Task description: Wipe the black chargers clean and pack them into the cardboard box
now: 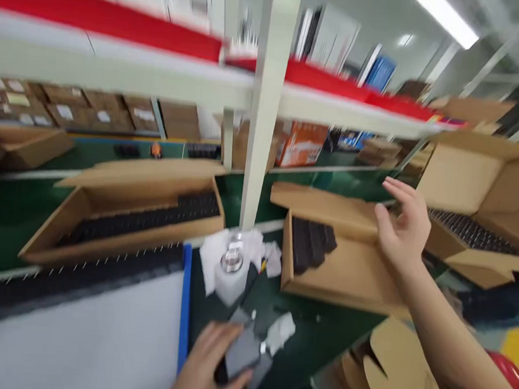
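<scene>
Low in the head view, my left hand [210, 363] has its fingers and thumb around a grey rectangular block [243, 354]; motion blur hides its detail. More grey pieces lie against it, and a crumpled white tissue [280, 332] is just to its right. My right hand [402, 225] is raised, empty, with fingers apart, in front of the right side of an open cardboard box [347, 266]. Several black blocks [310, 245] stand in that box's left end. Behind my left hand, a white bottle with a metal top [231, 275] stands among white tissues [210, 259].
A white tray with a blue edge [184, 308] and a row of black pieces [80, 277] fills the lower left. Another open box [123, 232] sits behind it. A pale post [265, 118] rises mid-bench under a red-edged shelf [120, 19]. Further boxes [481, 257] stand right.
</scene>
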`<state>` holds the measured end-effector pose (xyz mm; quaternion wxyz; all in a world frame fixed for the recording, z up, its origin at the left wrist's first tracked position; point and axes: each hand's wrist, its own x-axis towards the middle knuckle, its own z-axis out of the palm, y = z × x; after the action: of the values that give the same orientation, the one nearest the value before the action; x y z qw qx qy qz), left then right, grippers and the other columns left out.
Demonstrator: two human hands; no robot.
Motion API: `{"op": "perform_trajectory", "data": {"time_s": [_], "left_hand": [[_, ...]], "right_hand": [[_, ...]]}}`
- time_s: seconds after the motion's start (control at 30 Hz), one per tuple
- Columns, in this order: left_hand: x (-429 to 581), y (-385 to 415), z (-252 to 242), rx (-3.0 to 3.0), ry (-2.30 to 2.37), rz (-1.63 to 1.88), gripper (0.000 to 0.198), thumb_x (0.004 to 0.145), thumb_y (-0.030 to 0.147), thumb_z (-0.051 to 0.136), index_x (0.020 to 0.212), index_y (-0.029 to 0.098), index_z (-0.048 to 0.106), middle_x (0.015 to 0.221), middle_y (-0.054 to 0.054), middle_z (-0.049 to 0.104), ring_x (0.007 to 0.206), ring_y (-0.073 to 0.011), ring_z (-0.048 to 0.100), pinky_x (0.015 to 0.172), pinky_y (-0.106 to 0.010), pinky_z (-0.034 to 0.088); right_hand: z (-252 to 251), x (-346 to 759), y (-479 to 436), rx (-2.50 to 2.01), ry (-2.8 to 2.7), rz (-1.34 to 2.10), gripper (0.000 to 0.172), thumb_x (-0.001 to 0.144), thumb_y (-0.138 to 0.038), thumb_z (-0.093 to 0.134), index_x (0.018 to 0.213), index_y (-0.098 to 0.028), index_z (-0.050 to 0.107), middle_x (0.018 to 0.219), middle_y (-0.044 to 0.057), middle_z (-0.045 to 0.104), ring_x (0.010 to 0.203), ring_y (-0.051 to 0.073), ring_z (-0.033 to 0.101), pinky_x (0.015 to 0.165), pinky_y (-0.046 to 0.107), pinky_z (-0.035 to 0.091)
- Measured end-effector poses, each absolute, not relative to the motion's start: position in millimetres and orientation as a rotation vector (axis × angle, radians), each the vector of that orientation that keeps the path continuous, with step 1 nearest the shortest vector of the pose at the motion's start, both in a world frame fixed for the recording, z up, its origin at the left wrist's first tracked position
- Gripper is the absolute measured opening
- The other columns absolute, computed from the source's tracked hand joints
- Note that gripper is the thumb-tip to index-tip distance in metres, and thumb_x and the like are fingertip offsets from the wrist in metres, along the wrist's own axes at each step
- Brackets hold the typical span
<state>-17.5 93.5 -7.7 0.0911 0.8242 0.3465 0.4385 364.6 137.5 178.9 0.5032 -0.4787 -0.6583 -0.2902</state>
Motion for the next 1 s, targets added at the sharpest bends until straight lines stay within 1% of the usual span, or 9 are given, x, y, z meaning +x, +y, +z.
{"op": "perform_trajectory", "data": {"time_s": [0.1,0.2,0.33,0.53,0.63,0.73,0.83,0.9,1.0], "left_hand": [[-38.4,66.4,6.7,2.311,1.071,1.152,0.036,0.085,0.033,0.071,0.118,0.022,0.060,0.109,-0.008,0.070,0.100,-0.0224,0.068,0.086,-0.037,0.059],[-41.3,70.2,20.1,2.164,1.190,1.167,0.037,0.084,0.032,0.074,0.118,0.023,0.061,0.110,-0.008,0.069,0.102,-0.0230,0.066,0.088,-0.038,0.058],[-37.3,68.6,24.1,2.137,1.193,1.083,0.042,0.083,0.034,0.075,0.122,0.024,0.060,0.115,-0.009,0.067,0.106,-0.0238,0.064,0.088,-0.039,0.057],[-28.9,63.3,15.4,2.253,0.936,0.836,0.053,0.085,0.030,0.075,0.133,0.025,0.053,0.125,-0.008,0.065,0.117,-0.0225,0.059,0.099,-0.036,0.054],[-28.3,65.4,15.0,2.215,0.949,0.714,0.057,0.086,0.032,0.074,0.137,0.026,0.050,0.129,-0.008,0.064,0.119,-0.0219,0.060,0.099,-0.035,0.054],[-29.2,66.6,16.7,2.172,1.003,0.644,0.058,0.084,0.034,0.075,0.136,0.027,0.049,0.130,-0.007,0.064,0.120,-0.0236,0.061,0.099,-0.037,0.055],[-29.6,67.2,17.7,2.182,1.001,0.620,0.059,0.085,0.032,0.075,0.137,0.027,0.048,0.130,-0.008,0.064,0.119,-0.0250,0.062,0.096,-0.038,0.057],[-29.3,67.8,17.4,2.203,0.985,0.631,0.060,0.085,0.030,0.074,0.138,0.027,0.047,0.130,-0.009,0.065,0.119,-0.0254,0.063,0.095,-0.039,0.058],[-28.8,68.7,16.2,2.226,0.961,0.661,0.061,0.085,0.028,0.074,0.138,0.026,0.046,0.129,-0.009,0.065,0.119,-0.0254,0.062,0.096,-0.039,0.057]], "right_hand": [[100.0,306.7,71.6,-1.239,-1.830,-0.428,0.047,0.086,-0.013,0.063,0.130,-0.028,0.061,0.127,0.009,0.065,0.117,0.030,0.063,0.102,0.052,0.051],[45.6,268.6,27.5,-1.265,-1.989,-0.154,0.046,0.086,-0.006,0.060,0.127,-0.025,0.061,0.120,0.010,0.068,0.108,0.025,0.066,0.092,0.044,0.056],[9.3,255.4,3.5,-1.381,-1.869,0.030,0.040,0.088,-0.006,0.061,0.123,-0.026,0.064,0.119,0.008,0.069,0.107,0.023,0.064,0.093,0.043,0.055],[-17.1,236.0,3.7,-1.531,-2.006,0.002,0.037,0.089,-0.022,0.068,0.126,-0.020,0.062,0.128,0.013,0.065,0.106,0.028,0.064,0.090,0.047,0.056],[-28.5,222.4,9.3,-1.582,-1.987,-0.130,0.023,0.090,-0.023,0.067,0.112,-0.017,0.066,0.115,0.013,0.070,0.099,0.028,0.065,0.085,0.045,0.057],[-27.6,217.1,12.4,-1.570,-1.904,-0.097,0.005,0.090,-0.017,0.065,0.094,-0.020,0.064,0.099,0.007,0.073,0.092,0.023,0.067,0.081,0.038,0.058],[-10.6,213.1,14.5,-1.569,-1.649,0.113,0.014,0.087,-0.015,0.067,0.081,-0.022,0.057,0.094,0.004,0.071,0.087,0.020,0.069,0.075,0.034,0.058],[4.5,206.8,18.8,-1.504,-1.499,0.269,0.019,0.085,-0.013,0.068,0.079,-0.023,0.054,0.095,0.004,0.071,0.083,0.018,0.069,0.067,0.031,0.056],[20.6,195.4,30.4,-1.273,-1.712,0.360,0.023,0.087,-0.005,0.063,0.100,-0.024,0.061,0.101,0.004,0.073,0.086,0.018,0.069,0.069,0.031,0.057]]}}
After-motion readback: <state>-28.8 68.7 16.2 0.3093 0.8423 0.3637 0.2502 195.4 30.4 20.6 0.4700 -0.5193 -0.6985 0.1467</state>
